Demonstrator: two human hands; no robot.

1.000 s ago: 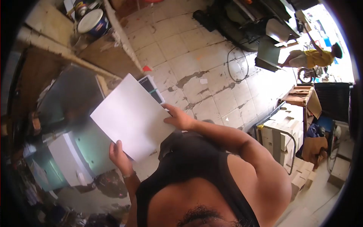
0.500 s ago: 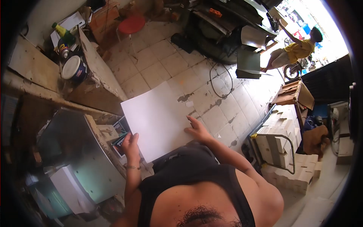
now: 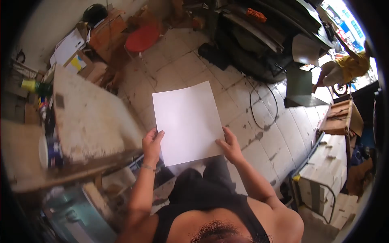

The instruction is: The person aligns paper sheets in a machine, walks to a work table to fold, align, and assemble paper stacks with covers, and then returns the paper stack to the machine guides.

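A stack or sheet of white paper [image 3: 188, 121] is held out flat in front of my body, above the tiled floor. My left hand [image 3: 152, 143] grips its left edge, thumb on top and fingers underneath. On the opposite edge, my right hand [image 3: 229, 144] pinches the paper near its lower right corner, the thumb lying on the upper face. The paper looks blank, and its thickness is hard to tell.
A worn wooden board [image 3: 89, 117] stands at the left. Behind it is a red stool [image 3: 142, 38]. A black cable [image 3: 263, 103] loops on the floor. Stacked white blocks [image 3: 324, 174] sit on a trolley at right. A person in yellow [image 3: 351, 67] is far off.
The view has turned toward the red stool and wooden board. The paper has swung round to lie nearly square before my body, with both hands still at its sides.
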